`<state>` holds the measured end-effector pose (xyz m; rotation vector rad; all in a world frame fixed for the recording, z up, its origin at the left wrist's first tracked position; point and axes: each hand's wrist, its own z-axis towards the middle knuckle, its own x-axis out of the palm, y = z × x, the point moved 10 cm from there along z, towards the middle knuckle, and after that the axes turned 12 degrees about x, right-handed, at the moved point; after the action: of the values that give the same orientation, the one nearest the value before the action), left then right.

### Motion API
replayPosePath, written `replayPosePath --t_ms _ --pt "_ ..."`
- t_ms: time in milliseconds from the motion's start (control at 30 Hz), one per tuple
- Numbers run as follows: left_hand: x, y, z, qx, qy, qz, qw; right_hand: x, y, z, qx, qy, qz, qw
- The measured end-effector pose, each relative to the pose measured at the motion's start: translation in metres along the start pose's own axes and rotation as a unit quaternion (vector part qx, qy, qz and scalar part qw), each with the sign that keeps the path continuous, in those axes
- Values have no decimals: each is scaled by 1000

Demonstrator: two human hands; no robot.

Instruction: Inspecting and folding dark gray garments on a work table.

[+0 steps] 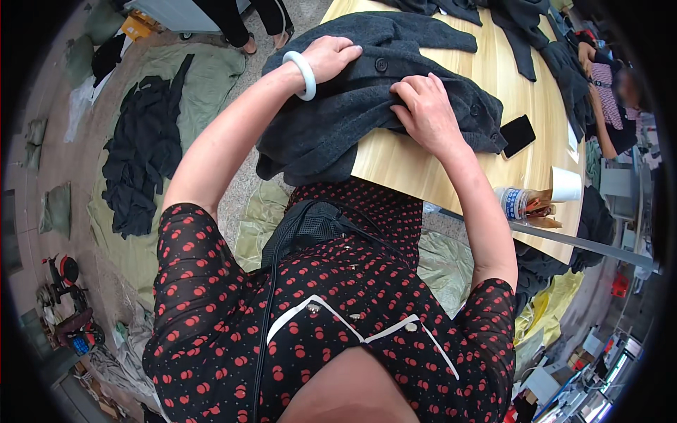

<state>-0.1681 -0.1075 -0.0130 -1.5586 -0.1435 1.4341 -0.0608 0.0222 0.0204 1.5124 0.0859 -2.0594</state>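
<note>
A dark grey knitted cardigan [317, 120] with large dark buttons lies across the near left part of the table, its lower left part hanging over the edge. On its upper part my left hand [328, 60] has its fingers closed on the knit, left of a button. My right hand [428, 109] bends its fingers round the fabric along the button edge, thumb tucked below. Most of the fingertips of both hands are hidden in the folds or turned away.
A black phone [518, 136] lies right of the cardigan on the wooden table [402, 169]. Near the right corner are a clear jar [513, 202] and a white cup [566, 184]. More dark garments [508, 28] lie at the far side; others [144, 141] are on a floor sheet. A co-worker [613, 106] is at right.
</note>
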Motion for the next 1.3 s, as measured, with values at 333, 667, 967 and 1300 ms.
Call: replayPosePath --t_ms 333,667,967,1300 --pt "47 -10 17 1 109 138 985 14 1 -17 -26 -15 -17 999" --pt "19 -31 8 -2 3 -120 993 -39 26 21 -34 -101 29 994" --pt "37 -9 2 -24 -40 -108 993 -7 -1 20 90 -73 65 991" --pt "44 -14 0 -22 28 -144 989 -9 -11 15 135 -103 95 981"
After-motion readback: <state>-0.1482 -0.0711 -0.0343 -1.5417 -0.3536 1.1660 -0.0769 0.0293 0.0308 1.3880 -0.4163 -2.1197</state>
